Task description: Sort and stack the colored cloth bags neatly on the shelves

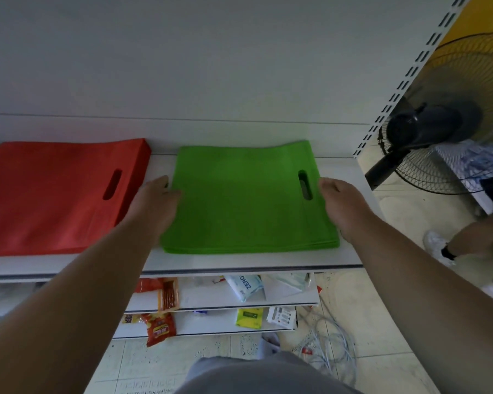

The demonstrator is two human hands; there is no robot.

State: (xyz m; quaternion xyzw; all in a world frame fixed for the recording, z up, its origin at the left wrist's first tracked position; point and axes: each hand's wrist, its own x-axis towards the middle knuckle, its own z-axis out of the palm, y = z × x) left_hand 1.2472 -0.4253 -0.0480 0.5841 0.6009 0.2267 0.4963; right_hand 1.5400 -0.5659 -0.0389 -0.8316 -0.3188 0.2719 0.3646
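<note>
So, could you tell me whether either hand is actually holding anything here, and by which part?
Nothing is lifted. The left hand and right hand touch the short side edges of the green bag stack lying on the shelf.

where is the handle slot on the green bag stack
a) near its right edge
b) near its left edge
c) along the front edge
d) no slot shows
a: the dark slot in the green bag stack sits near its right edge, close to the right hand.
</note>
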